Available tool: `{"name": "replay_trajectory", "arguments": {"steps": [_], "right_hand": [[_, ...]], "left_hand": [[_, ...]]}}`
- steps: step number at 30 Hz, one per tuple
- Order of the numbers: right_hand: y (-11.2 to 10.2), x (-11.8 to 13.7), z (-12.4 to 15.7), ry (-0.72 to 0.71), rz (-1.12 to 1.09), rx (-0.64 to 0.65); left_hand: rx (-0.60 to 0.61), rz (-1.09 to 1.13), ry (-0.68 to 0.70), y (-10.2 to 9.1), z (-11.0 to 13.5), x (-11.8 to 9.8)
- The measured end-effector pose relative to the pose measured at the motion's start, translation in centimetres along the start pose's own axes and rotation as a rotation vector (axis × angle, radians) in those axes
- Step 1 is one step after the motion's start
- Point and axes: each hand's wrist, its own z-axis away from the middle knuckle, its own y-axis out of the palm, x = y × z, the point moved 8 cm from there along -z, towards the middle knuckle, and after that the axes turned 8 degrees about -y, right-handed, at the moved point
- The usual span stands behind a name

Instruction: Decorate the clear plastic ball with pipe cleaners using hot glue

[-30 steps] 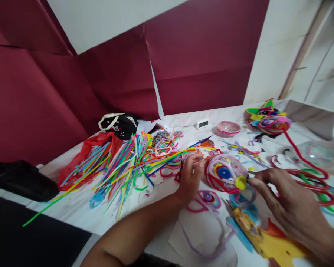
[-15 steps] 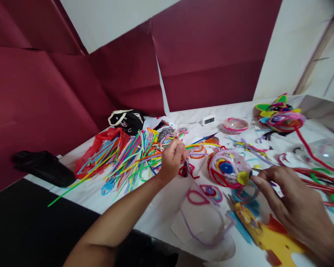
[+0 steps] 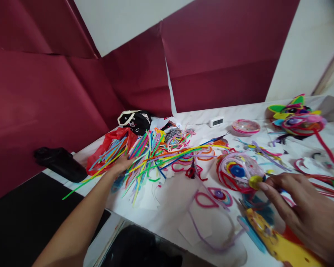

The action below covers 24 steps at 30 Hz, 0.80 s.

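My left hand (image 3: pixel 123 164) reaches over the left part of a heap of colourful pipe cleaners (image 3: pixel 150 155), beside a red plastic bag (image 3: pixel 96 157) that holds more of them. Its fingers stretch forward and partly blend into the strands. Between the thumb and fingertips of my right hand (image 3: pixel 300 207) is a small yellow pipe-cleaner coil (image 3: pixel 255 181). Just behind it sits a round clear form wrapped in pipe cleaners (image 3: pixel 229 178), with a blue-centred eye on its side. Below my right hand lies a yellow glue gun (image 3: pixel 281 237), partly covered by it.
A pipe-cleaner eye piece (image 3: pixel 219 194) and a long purple strand (image 3: pixel 196 231) lie in front. Toward the back stand a white digital timer (image 3: pixel 216 122), a wrapped clear bowl (image 3: pixel 245 127) and a finished-looking colourful figure (image 3: pixel 297 118). A black bag (image 3: pixel 140 122) is at back left.
My left hand has moved left, from beside the dark red-and-black tassel to the pipe-cleaner heap. My right hand keeps hold of the yellow coil. The view has turned slightly left.
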Motion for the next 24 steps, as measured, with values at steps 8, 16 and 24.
{"name": "replay_trajectory", "arguments": {"steps": [8,16,24], "right_hand": [[1.3,-1.6,1.4,0.071,-0.016,0.011],[2.1,-2.2,1.7,0.07,-0.081,0.052],[1.8,-3.2,2.4,0.125,-0.093,0.026]], "left_hand": [[-0.002,-0.205,0.156,3.8,3.3,-2.7],[-0.011,-0.034,0.028,0.5,-0.1,1.2],[0.203,0.183,-0.151,1.7,-2.1,4.0]]}}
